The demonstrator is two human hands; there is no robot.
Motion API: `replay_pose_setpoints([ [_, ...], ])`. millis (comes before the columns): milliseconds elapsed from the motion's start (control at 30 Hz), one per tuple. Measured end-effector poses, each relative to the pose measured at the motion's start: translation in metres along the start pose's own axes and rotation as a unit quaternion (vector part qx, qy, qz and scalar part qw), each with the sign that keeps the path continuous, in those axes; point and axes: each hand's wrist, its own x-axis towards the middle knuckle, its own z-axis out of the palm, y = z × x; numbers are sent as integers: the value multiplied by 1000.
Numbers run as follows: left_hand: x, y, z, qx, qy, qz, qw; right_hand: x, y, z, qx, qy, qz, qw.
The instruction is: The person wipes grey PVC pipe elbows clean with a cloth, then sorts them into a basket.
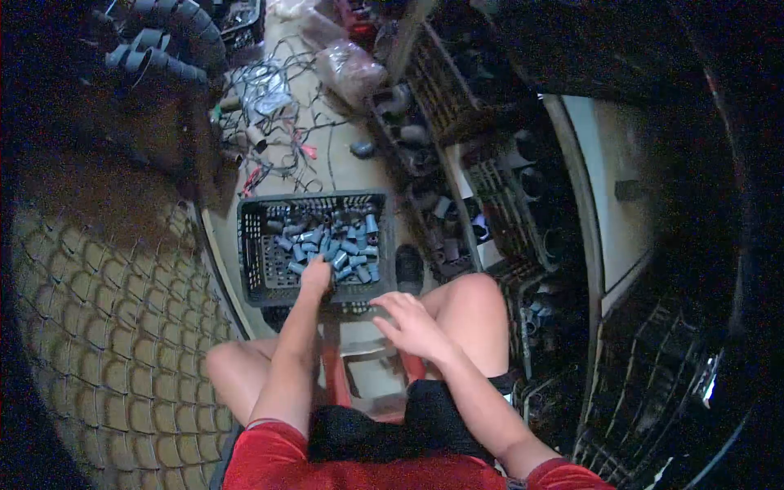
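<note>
A black plastic crate [315,197] with slotted walls stands on the floor in front of my knees. Many small blue-grey pipe fittings [357,247] lie loose inside it. My left hand [317,274] reaches over the near side of the crate and touches the fittings; its fingertips are lost among them, so whether it grips one is unclear. Near the crate's right front corner, above my right thigh, my right hand [405,325] hovers with its fingers apart and nothing in it.
Tangled cords [282,155] and a clear plastic bag [351,69] lie on the floor beyond the crate. More crates [437,204] with fittings line the right side. Wire mesh [122,343] is at the left. A red stool [336,376] is between my legs.
</note>
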Motion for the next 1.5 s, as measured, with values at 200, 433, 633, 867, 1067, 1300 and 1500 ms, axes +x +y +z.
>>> replay_pose_setpoints([
  [200, -35, -15, 10, -95, 88, 120, 984, -9, 7, 14, -19, 44, -23, 999],
  [433, -223, 110, -118, -134, 306, 382, 862, 12, -5, 43, 651, 128, 204, 720],
  [633, -337, 129, -107, -329, 317, 304, 836, -45, -61, 58, 734, 155, 121, 650],
  [867, -362, 95, -88, -352, 356, 221, 837, -88, -110, 102, 584, 190, 17, 789],
  [1067, -373, 101, -72, -308, 277, 294, 861, -119, -98, 69, 302, 125, -25, 945],
  [1300, -378, 130, -68, -452, 228, 245, 827, -112, -116, 45, 670, 89, -8, 737],
  [1500, -378, 106, -83, -62, 297, 306, 902, -117, -108, 46, 667, 158, 89, 723],
])
